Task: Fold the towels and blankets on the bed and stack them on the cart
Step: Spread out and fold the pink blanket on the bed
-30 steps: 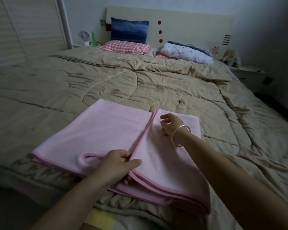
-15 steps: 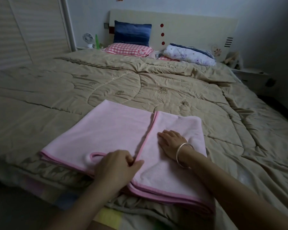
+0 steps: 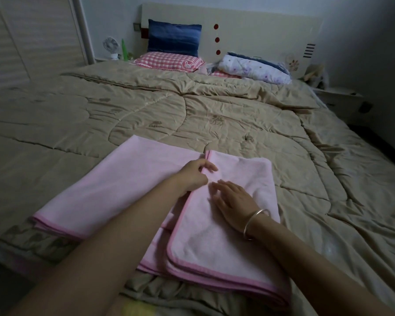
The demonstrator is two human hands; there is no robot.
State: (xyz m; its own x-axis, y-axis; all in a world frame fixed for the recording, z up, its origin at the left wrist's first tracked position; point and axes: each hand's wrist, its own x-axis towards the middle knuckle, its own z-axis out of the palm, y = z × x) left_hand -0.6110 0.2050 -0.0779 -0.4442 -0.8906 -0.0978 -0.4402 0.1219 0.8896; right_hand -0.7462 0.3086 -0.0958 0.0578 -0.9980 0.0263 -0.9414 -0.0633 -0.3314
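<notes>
One pink blanket (image 3: 114,190) lies partly folded on the tan quilt (image 3: 214,115) at the near edge of the bed (image 3: 43,245), at about 6 o'clock in the view. Its long axis runs roughly from 9 to 3 o'clock, with the right end a little nearer the person. The right part is turned over onto the rest. That flap's darker pink hem runs from 12 o'clock down toward 6 o'clock, then curves along the near edge.

Of the two hands, the left hand (image 3: 193,176) pinches the hem near its far end, fingers curled on the cloth. The right hand (image 3: 234,200), with a bracelet (image 3: 254,221) on the wrist, rests flat on the flap just at 4 o'clock of the left, fingers straight and spread.

A blue pillow (image 3: 173,39) and a checked pillow (image 3: 167,61) sit at 12 o'clock against the headboard (image 3: 249,30).
</notes>
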